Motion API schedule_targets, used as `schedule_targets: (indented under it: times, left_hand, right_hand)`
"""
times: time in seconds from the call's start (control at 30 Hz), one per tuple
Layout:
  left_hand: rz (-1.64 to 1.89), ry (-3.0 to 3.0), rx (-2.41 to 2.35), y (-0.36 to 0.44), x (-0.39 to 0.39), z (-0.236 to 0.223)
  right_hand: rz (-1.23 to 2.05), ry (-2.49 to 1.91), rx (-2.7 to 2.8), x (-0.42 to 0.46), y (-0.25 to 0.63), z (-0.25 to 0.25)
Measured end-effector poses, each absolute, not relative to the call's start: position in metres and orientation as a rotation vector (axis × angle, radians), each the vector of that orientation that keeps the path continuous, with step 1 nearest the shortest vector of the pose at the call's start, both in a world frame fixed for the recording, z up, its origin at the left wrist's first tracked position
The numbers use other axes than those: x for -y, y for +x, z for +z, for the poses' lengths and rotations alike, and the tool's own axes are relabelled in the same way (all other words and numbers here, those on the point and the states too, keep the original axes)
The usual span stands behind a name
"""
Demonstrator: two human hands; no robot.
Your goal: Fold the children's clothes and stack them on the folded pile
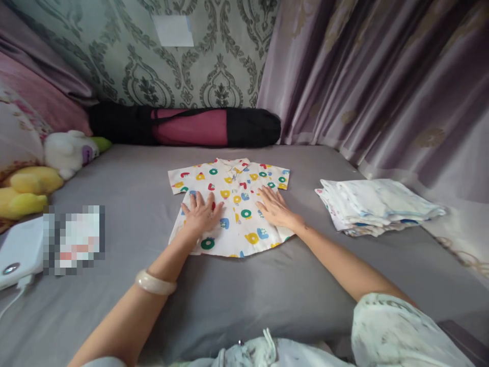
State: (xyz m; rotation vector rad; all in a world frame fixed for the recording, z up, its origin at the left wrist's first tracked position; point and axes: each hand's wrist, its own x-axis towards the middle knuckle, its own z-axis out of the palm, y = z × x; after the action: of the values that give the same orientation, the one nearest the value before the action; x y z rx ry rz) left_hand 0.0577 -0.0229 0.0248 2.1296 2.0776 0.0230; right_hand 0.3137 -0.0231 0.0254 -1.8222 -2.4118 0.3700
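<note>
A small white short-sleeved shirt (237,204) with a collar and colourful printed letters lies spread flat on the grey bed sheet (237,300). Its collar points away from me. My left hand (201,213) rests on the left side of the shirt front, fingers spread and palm down. On the right side, my right hand (278,208) lies flat on the cloth with its fingers stretched out. Neither hand grips anything. Parts of the print and the lower right edge are covered by my hands and forearm.
A stack of folded clothes (382,204) lies at the right. A black and pink rolled bag (191,126) runs along the wall. At the left are a white plush toy (66,150), a yellow plush (30,188), a white power bank (23,250) with a cable and a blurred-out item (80,237).
</note>
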Motion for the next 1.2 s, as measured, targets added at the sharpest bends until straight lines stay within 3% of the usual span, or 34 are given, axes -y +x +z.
schedule_targets:
  times: [0.4, 0.63, 0.93, 1.2]
  left_hand:
    - [-0.087, 2.355, -1.897, 0.049, 0.023, 0.028]
    - [-0.058, 2.625, -1.255, 0.088, 0.053, 0.034]
    - [-0.154, 2.593, -1.27, 0.092, 0.053, 0.031]
    - [-0.163, 2.581, -1.386, 0.127, 0.011, 0.072]
  right_hand:
    - [0.304, -1.752, 2.43, 0.052, 0.319, 0.02]
    - [0.308, -1.593, 2.491, 0.077, 0.319, 0.027]
    - [0.334, -1.588, 2.471, 0.083, 0.319, 0.027]
    - [0.356, -1.576, 2.316, 0.078, 0.33, 0.023]
